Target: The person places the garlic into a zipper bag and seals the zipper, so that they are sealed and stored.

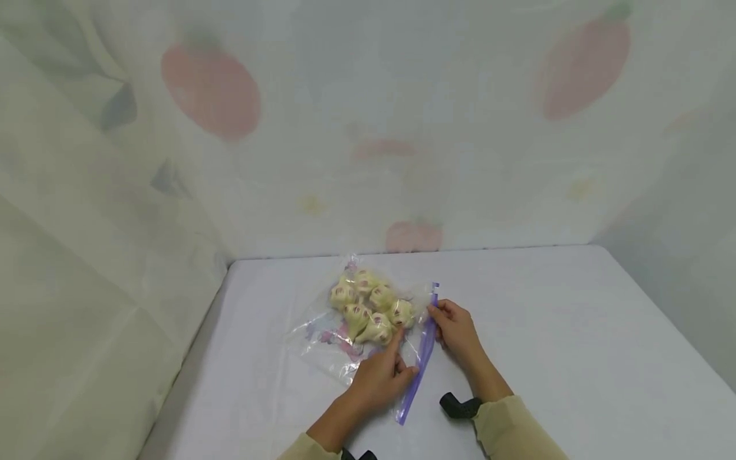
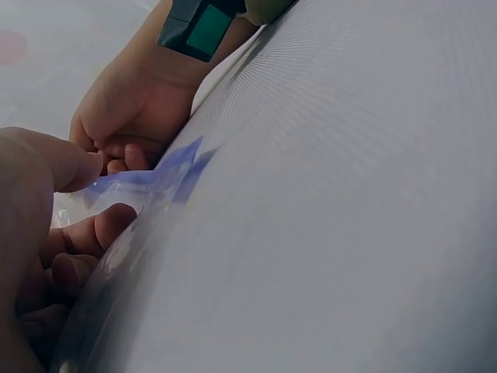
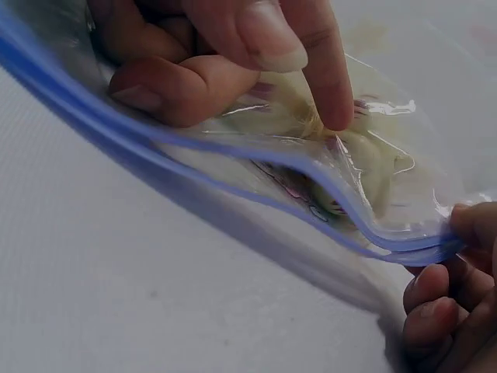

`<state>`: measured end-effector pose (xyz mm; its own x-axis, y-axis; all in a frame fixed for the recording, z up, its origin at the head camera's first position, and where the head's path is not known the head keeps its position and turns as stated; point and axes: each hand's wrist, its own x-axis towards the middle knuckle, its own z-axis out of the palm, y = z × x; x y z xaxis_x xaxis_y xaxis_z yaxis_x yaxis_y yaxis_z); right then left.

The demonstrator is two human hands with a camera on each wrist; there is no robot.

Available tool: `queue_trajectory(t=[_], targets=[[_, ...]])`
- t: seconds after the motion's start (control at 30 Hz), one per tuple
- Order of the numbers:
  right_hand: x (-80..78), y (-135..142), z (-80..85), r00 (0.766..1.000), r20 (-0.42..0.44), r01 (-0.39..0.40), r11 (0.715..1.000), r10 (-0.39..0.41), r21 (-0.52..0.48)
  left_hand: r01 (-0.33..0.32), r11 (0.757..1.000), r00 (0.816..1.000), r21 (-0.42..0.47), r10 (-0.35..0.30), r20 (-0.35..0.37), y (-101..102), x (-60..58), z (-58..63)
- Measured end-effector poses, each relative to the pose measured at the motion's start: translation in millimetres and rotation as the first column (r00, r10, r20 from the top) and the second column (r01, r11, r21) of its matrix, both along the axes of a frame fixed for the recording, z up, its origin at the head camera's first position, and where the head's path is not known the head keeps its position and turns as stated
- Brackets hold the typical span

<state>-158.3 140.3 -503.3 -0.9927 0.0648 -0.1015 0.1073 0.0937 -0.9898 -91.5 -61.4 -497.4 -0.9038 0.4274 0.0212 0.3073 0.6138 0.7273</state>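
Note:
A clear zip bag (image 1: 322,338) with a purple zip strip (image 1: 425,345) lies on the table, its mouth facing right. Several pale garlic bulbs (image 1: 356,313) with purplish marks sit inside. My left hand (image 1: 376,380) reaches over the bag; its straight index finger (image 3: 326,78) presses the film over a bulb, with the thumb near the strip and the other fingers bent. Further up the strip, my right hand (image 1: 457,329) pinches the zip edge between thumb and fingers. In the right wrist view the two zip lips (image 3: 295,163) stand apart mid-length and meet at the right hand.
The white table (image 1: 563,332) extends around the bag, and its far edge meets a pale curtain (image 1: 471,128) printed with strawberries. More cloth hangs at the left side. A black device (image 1: 460,406) is worn on the right wrist.

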Motion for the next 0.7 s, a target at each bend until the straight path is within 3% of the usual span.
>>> queue_trajectory(t=[0.23,0.4,0.5,0.57,0.63,0.7], targets=[[-2.4,6.4,-1.0,0.998,0.042,0.061,0.972,-0.052,-0.229,0.049,0.998,0.997,-0.033,-0.050,-0.054,0.9,-2.5,3.9],[-2.3,7.4,-4.4,0.998,0.018,0.066,0.969,-0.064,-0.240,0.101,0.994,0.995,-0.047,-0.101,-0.003,5.5,-10.8,26.1],[-2.4,7.6,-5.6,0.997,-0.013,0.078,0.974,-0.083,-0.212,0.087,0.995,0.993,-0.041,-0.090,-0.077,15.4,-31.0,48.2],[-4.0,6.7,-5.9,0.995,-0.026,0.091,0.974,-0.099,-0.209,0.068,0.997,0.983,-0.026,-0.072,-0.169,22.5,-52.6,60.7],[-5.2,5.4,-6.8,0.994,-0.036,0.096,0.974,-0.105,-0.204,0.043,0.999,0.970,-0.022,-0.047,-0.238,29.3,-74.4,67.7],[-5.8,2.5,-8.2,0.994,-0.041,0.087,0.976,-0.097,-0.202,0.034,0.999,0.964,-0.032,-0.041,-0.261,34.2,-93.2,69.5]])
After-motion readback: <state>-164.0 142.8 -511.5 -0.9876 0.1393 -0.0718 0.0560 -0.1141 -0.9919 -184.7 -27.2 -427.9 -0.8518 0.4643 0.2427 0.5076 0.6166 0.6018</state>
